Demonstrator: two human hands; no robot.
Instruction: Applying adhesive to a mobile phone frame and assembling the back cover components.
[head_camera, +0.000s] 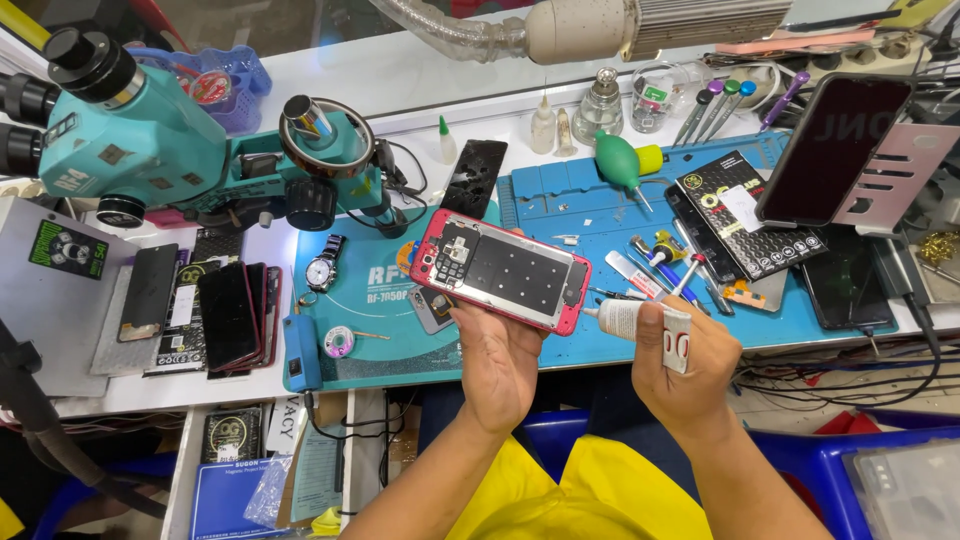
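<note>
My left hand holds an opened phone with a red frame, its inner metal plate facing up, above the blue work mat. My right hand grips a small white glue tube with its thin nozzle pointing left at the phone's right end. Tube tip and phone edge are almost touching.
A teal microscope stands at the left. Several dark phone screens lie beside it, with a wristwatch on the mat. To the right lie tweezers and screwdrivers, a green air blower, bottles and a propped phone.
</note>
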